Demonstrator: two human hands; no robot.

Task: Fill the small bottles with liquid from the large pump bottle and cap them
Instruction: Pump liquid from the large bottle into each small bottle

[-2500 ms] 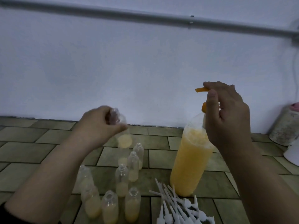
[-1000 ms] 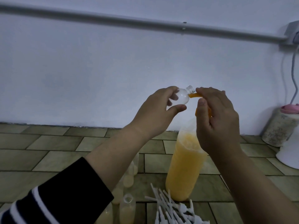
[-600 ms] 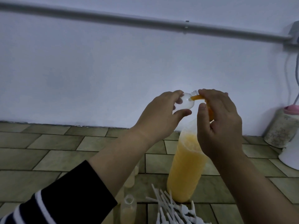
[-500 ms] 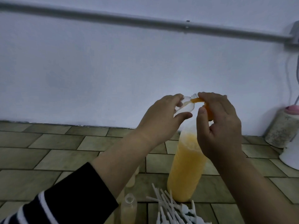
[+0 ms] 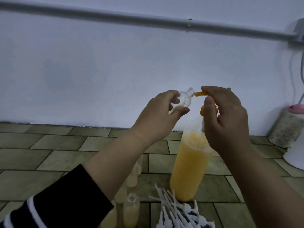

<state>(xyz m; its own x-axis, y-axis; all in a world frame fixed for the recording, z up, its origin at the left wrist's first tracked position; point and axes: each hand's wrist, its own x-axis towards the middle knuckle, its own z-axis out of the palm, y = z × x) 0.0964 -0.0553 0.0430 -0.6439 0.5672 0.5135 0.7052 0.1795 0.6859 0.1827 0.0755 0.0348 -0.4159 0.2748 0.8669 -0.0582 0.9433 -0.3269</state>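
Nearest us at the floor's front edge, partly behind our left sleeve, stand the filled small bottles [image 5: 130,211], uncapped, each holding pale yellow liquid in its lower part; more of them run back toward the wall, hidden by the forearm. Our left hand [image 5: 158,119] holds the small bottle [image 5: 68,102] raised well above the floor and tilted, its neck pointing up and right, our grip closed around its rounded body with thumb beneath and fingers over the top. A little pale liquid lies inside it. We judge it light, thin-walled and easy to squash, so holding at the body rather than the threaded neck suits it, and gently. Its mouth sits just at the tip of the orange spout [image 5: 199,93]. Our right hand [image 5: 227,122] rests on the pump head, fingers curled over the spout and thumb down beside the orange collar. The large pump bottle [image 5: 189,165] stands on the floor below, mostly full of orange-yellow liquid, heavy enough, we think, to stay put under pressing. In front of it lies a heap of white caps [image 5: 179,213] with long nozzles.
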